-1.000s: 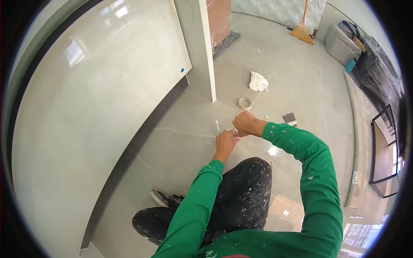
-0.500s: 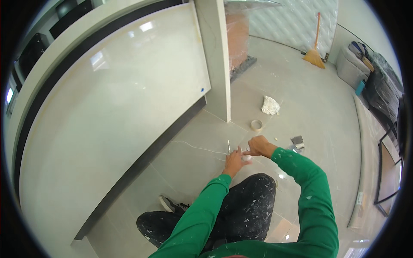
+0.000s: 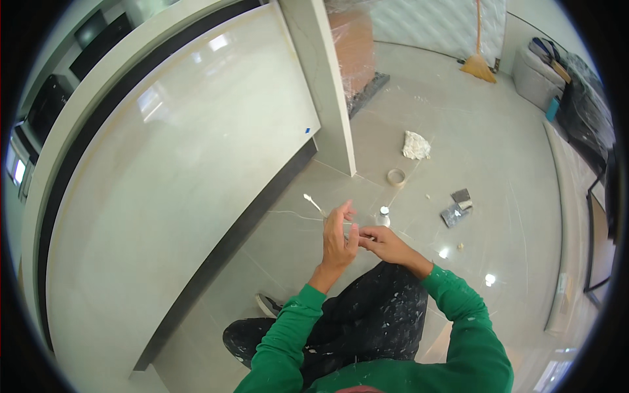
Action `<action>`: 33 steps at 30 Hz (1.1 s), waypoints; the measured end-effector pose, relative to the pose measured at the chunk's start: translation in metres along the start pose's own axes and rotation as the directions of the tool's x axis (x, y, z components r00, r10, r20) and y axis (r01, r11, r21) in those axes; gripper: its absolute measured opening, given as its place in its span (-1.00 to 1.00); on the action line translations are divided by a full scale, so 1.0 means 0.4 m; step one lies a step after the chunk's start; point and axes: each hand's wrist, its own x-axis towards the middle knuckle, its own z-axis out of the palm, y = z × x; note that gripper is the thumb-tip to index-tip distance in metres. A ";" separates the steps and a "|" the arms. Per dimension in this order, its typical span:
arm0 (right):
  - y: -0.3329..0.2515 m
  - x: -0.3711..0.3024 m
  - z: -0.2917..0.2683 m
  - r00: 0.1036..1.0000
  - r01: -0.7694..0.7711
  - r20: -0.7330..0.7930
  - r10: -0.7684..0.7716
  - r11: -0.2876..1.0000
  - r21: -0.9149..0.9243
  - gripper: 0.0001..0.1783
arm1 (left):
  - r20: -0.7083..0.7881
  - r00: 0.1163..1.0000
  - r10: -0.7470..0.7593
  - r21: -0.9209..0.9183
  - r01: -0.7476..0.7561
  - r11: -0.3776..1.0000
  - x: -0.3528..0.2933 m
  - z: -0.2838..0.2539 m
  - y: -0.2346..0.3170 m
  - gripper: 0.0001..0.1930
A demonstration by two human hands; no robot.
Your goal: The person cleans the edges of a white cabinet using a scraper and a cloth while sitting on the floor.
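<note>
My left hand is raised over the floor just beyond my knees, fingers stretched up and apart from the thumb, with nothing visible in it. Close against its thumb side, my right hand has its fingers drawn together; whatever they hold, if anything, is hidden. A small white bottle stands upright on the tiles just beyond the right hand, apart from it. On the floor past the left hand lies a thin pale tool, partly covered by that hand; its kind is unclear.
A roll of tape and a crumpled white cloth lie farther off. Right of the bottle are a grey packet and a dark square pad. A large glossy white panel borders the left; a broom leans at the back.
Both hands have come away from the small white bottle, which now stands alone on the floor. They have moved nearer to me and together. The view has shifted slightly.
</note>
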 end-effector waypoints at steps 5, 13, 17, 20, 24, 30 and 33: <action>-0.024 0.039 0.007 0.992 0.128 -0.009 -0.129 0.977 0.172 -0.78 | 0.051 0.991 0.126 -0.039 -0.124 0.991 0.059 0.017 0.072 -0.45; 0.052 0.116 -0.215 0.940 0.030 -0.341 -0.024 1.000 0.011 -0.80 | 0.309 0.924 0.226 0.092 -0.266 0.960 -0.017 -0.043 0.140 -0.23; 0.268 0.167 -0.404 0.837 -0.056 -0.540 -0.083 0.970 -0.236 -0.78 | 0.248 0.969 0.002 0.278 -0.073 0.958 -0.175 -0.177 0.073 -0.27; 0.485 0.199 -0.446 0.847 -0.263 -0.530 -0.050 0.826 -0.498 -0.79 | 0.010 0.948 -0.317 0.517 0.267 0.813 -0.342 -0.343 0.022 -0.35; 0.667 0.232 -0.457 0.850 -0.417 -0.521 0.083 0.711 -0.567 -0.79 | -0.308 0.830 -0.465 0.723 0.522 0.453 -0.548 -0.560 0.036 -0.44; 0.775 0.309 -0.464 0.842 -0.473 -0.536 0.055 0.551 -0.687 -0.80 | -0.500 0.749 -0.434 0.798 0.593 0.104 -0.753 -0.657 0.094 -0.35; 0.790 0.339 -0.461 0.865 -0.461 -0.500 0.047 0.468 -0.754 -0.82 | -0.586 0.659 -0.471 0.673 0.720 0.170 -0.811 -0.621 0.084 -0.35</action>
